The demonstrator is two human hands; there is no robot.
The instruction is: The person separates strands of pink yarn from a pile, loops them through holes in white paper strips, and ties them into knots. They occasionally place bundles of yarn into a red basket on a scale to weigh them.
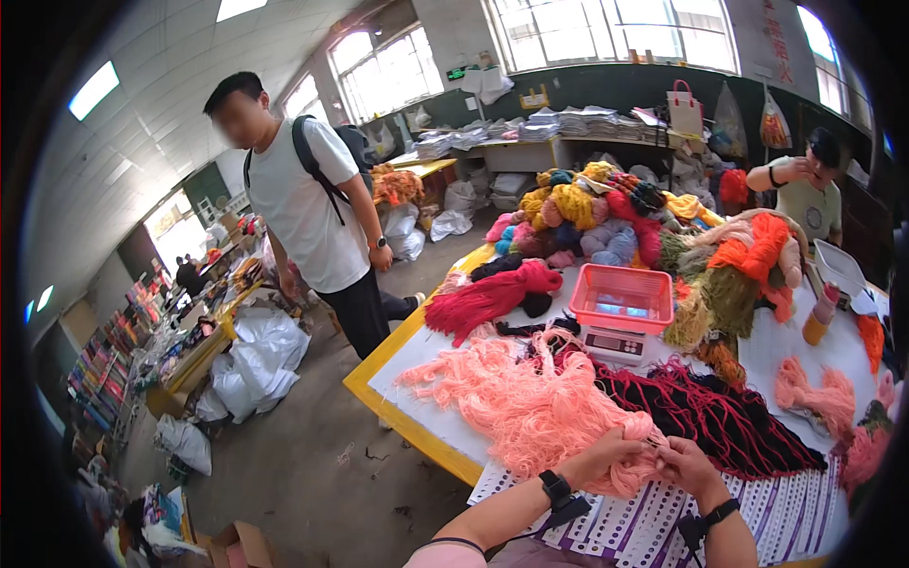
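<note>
A large loose hank of salmon-pink yarn spreads over the near part of the table. My left hand is closed round its near end. Beside it, my right hand pinches strands of the same yarn, the two hands almost touching. Under my wrists lie printed sheets with purple stripes and rows of dots. Black and dark red yarn lies just beyond my right hand. A pink plastic basket rests on a white scale past the pink hank.
Heaped colourful yarn covers the table's far side, with a crimson hank at left. A bottle and clear tub stand at right. A person with a backpack stands left of the table; another person is at far right.
</note>
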